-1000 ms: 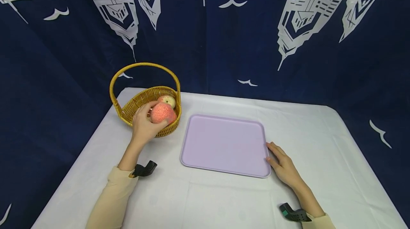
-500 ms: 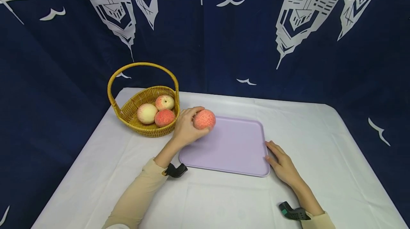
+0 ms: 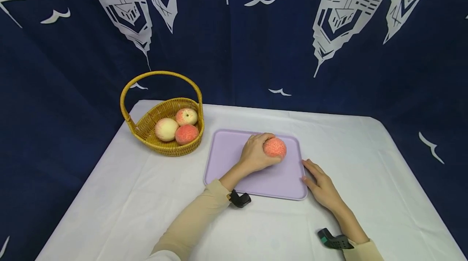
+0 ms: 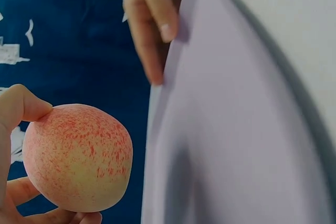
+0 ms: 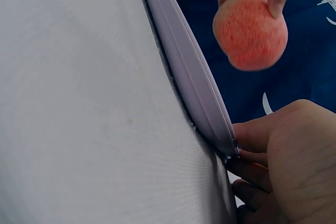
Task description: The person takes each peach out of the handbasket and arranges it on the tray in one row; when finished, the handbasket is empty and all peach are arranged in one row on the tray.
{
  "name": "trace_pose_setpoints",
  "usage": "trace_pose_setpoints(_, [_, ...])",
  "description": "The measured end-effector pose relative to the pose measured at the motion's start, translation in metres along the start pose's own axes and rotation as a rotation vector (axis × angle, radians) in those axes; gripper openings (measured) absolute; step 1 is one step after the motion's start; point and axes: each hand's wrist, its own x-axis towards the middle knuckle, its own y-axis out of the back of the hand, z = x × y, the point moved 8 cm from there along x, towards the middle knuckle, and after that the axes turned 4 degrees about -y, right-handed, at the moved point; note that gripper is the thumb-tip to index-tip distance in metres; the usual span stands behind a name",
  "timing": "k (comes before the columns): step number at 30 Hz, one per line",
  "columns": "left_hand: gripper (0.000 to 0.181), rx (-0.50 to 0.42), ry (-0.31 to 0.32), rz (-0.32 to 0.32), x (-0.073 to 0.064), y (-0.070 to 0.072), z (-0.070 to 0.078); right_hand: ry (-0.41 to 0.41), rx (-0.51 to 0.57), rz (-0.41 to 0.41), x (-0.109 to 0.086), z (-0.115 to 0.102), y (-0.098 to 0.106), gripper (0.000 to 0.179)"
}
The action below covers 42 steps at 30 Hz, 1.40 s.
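A reddish peach point(image 3: 275, 147) is gripped between the thumb and fingers of my left hand point(image 3: 254, 154). In the left wrist view the peach point(image 4: 79, 157) shows a paler yellow side, and a gap separates it from the lilac tray point(image 4: 236, 103). That puts it above the right half of the tray point(image 3: 234, 171). My right hand point(image 3: 324, 188) lies at the tray's right edge, thumb and fingertips touching the rim with the fingers fairly straight. Close up, the right wrist view has my right hand point(image 5: 294, 156) against the rim, some fingers partly hidden.
At the back left stands a wicker basket point(image 3: 146, 135) with a tall handle. Inside it are a pale peach point(image 3: 166, 129), a yellow-red peach point(image 3: 187, 116) and a red peach point(image 3: 187, 134). White cloth point(image 3: 128, 196) covers the table; a dark blue curtain point(image 3: 234, 50) hangs behind.
My left hand has lifted the peach out of the basket and carried it right, over the tray. The right hand has stayed at the tray's edge.
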Motion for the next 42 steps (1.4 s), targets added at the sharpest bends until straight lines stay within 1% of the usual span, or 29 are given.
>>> trace_pose_setpoints(4, [0.063,0.016,0.016,-0.037,0.004,-0.021,0.004,0.005,-0.007,-0.003,0.001,0.000,-0.001,0.049])
trace_pose_setpoints(8, [0.062,0.034,0.034,-0.063,0.007,-0.036,0.007,0.015,-0.018,0.001,0.002,0.000,0.000,0.049])
trace_pose_setpoints(13, [0.062,0.034,0.050,-0.087,0.009,-0.049,0.010,0.025,-0.023,0.008,0.002,-0.001,0.001,0.049])
trace_pose_setpoints(18, [0.064,0.024,0.063,-0.097,0.010,-0.058,0.009,0.025,-0.011,0.004,0.002,-0.001,0.000,0.049])
trace_pose_setpoints(24, [0.066,0.020,0.073,-0.101,0.008,-0.065,0.006,0.009,-0.001,-0.011,0.003,0.000,-0.001,0.050])
trace_pose_setpoints(28, [0.069,0.009,0.080,-0.118,0.006,-0.066,0.006,0.003,0.004,-0.011,0.003,0.000,-0.001,0.051])
trace_pose_setpoints(33, [0.073,0.018,0.080,-0.150,0.004,-0.067,0.006,0.003,0.009,-0.008,0.003,0.001,-0.001,0.051])
trace_pose_setpoints(37, [0.077,0.018,0.081,-0.159,0.002,-0.068,0.007,0.005,0.002,-0.005,0.002,0.001,-0.001,0.052])
trace_pose_setpoints(42, [0.080,-0.021,0.110,-0.159,-0.001,-0.071,0.006,0.013,0.001,0.000,0.001,0.001,-0.001,0.053])
